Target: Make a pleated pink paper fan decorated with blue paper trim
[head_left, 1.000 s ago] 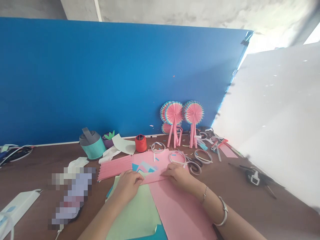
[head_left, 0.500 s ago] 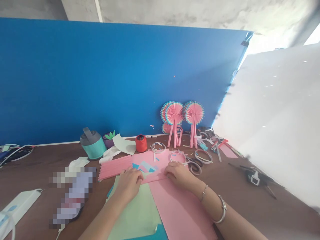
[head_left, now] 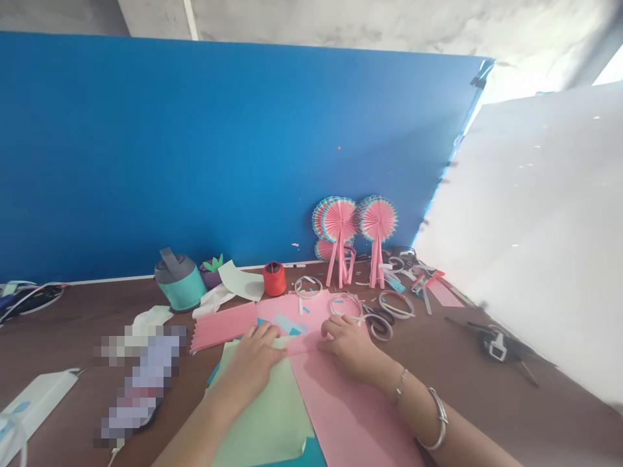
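Observation:
A pink paper sheet point(head_left: 350, 415) lies on the brown table point(head_left: 487, 402), its far edge turned over into a narrow fold. My left hand point(head_left: 256, 360) lies flat on that folded edge, fingers stretched forward and together. My right hand point(head_left: 346, 344) presses the fold from the right with curled fingertips; its wrist wears a bracelet and a bangle. A pale green sheet point(head_left: 265, 415) lies under my left hand. To the left lies a pleated pink paper point(head_left: 224, 324).
Finished pink paper fans point(head_left: 355, 227) stand against the blue backboard point(head_left: 219, 149). A teal container point(head_left: 180, 282), a red cup point(head_left: 274, 279), tape rings point(head_left: 345, 305), scissors point(head_left: 377, 321) and paper scraps sit behind my hands. A white board point(head_left: 535, 227) leans on the right.
Both hands slid slightly forward along the pink fold. My left fingers have stretched out flatter over the edge. The view has barely shifted.

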Tool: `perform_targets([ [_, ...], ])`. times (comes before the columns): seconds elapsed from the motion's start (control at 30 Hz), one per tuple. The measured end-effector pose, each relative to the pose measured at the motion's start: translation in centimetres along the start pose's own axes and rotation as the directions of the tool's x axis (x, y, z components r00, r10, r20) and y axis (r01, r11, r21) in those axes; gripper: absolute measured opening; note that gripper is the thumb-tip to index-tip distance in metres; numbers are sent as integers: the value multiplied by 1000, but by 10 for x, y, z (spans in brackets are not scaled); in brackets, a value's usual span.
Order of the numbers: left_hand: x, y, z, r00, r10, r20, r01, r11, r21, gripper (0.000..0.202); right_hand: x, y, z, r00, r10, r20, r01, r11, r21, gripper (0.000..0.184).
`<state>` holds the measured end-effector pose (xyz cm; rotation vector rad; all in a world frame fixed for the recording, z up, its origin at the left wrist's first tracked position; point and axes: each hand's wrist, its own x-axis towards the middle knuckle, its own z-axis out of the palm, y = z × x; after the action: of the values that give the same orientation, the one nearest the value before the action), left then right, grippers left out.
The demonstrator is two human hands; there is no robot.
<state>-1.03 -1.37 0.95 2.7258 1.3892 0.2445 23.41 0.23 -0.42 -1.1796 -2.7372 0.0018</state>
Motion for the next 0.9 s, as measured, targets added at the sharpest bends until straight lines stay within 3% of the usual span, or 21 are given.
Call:
perform_targets([
  [0.17, -5, -14, 0, 994, -102, 49, 107, 989, -98, 52, -5, 0, -5, 999, 35, 11, -35, 999, 9, 30],
  [0.3, -4, -23, 13, 979, -190, -67, 165, 948, -272, 48, -3, 3, -2, 998, 67, -18, -66, 995, 78, 36],
  [0.37, -1, -28, 20, 926, -324, -194, 208, 866, -455, 49, -1, 5, -1, 992, 102, -72, -87, 978, 189, 37],
  [0.43, 3, -31, 27, 822, -507, -261, 231, 715, -660, 48, 1, 7, 0, 973, 167, -160, -95, 921, 378, 32],
  [0.5, 6, -31, 30, 731, -645, -224, 214, 528, -822, 43, 3, 7, 0, 938, 281, -201, -108, 790, 603, 27],
  [0.57, 8, -27, 32, 701, -697, -154, 166, 369, -914, 42, 4, 6, 0, 907, 397, -143, -147, 617, 773, 24],
  [0.63, 8, -23, 33, 677, -727, -116, 135, 277, -951, 44, 5, 4, 1, 884, 465, -47, -191, 451, 872, 23],
  [0.7, 8, -19, 33, 652, -751, -107, 131, 251, -959, 43, 5, 5, 2, 855, 518, 29, -210, 295, 932, 26],
  [0.77, 8, -18, 32, 659, -746, -98, 126, 238, -963, 44, 4, 9, 4, 810, 579, 88, -202, 136, 970, 28],
  [0.9, 8, -13, 28, 738, -675, -11, 187, 220, -958, 62, 3, 18, 7, 749, 635, 189, -111, -161, 981, 32],
])
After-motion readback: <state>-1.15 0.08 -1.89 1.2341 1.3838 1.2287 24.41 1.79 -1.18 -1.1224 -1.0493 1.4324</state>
